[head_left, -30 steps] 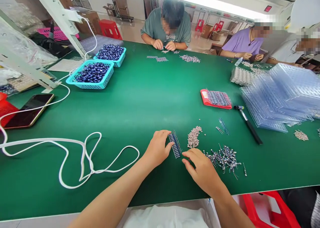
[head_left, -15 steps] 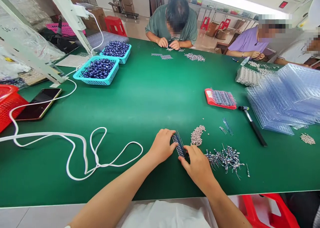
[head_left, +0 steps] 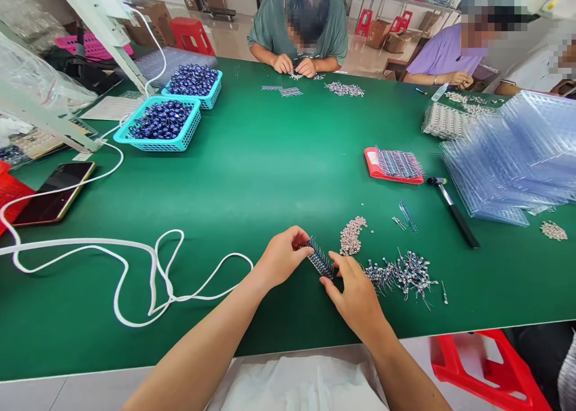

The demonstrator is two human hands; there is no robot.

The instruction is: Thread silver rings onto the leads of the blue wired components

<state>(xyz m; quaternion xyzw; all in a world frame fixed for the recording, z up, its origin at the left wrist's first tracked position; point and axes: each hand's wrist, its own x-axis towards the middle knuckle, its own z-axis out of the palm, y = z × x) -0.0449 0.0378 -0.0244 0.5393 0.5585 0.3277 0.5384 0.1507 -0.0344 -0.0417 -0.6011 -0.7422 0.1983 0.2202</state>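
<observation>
Just above the green table (head_left: 252, 183), both hands grip a narrow strip packed with small blue-and-silver wire-leaded parts (head_left: 320, 258). My left hand (head_left: 282, 257) pinches its upper left end between thumb and curled fingers. At the lower right end, my right hand (head_left: 354, 291) has its thumb and fingers closed around the strip. Thin leads stick up along one edge of it. Right beside my right hand lies a loose pile of similar leaded parts (head_left: 407, 276). A heap of small pale beads or rings (head_left: 352, 236) lies behind that hand.
A rubber-headed hammer (head_left: 456, 216), a red pad with leaded parts (head_left: 396, 165) and stacked clear plastic trays (head_left: 504, 165) occupy the right. White cable (head_left: 148, 243), a phone (head_left: 58, 192) and turquoise baskets (head_left: 180, 138) of dark blue beads are left. Co-workers sit opposite.
The strip has tilted, its upper end swinging left with my left hand. My left fingers have curled in more around that end. The whole view has shifted slightly.
</observation>
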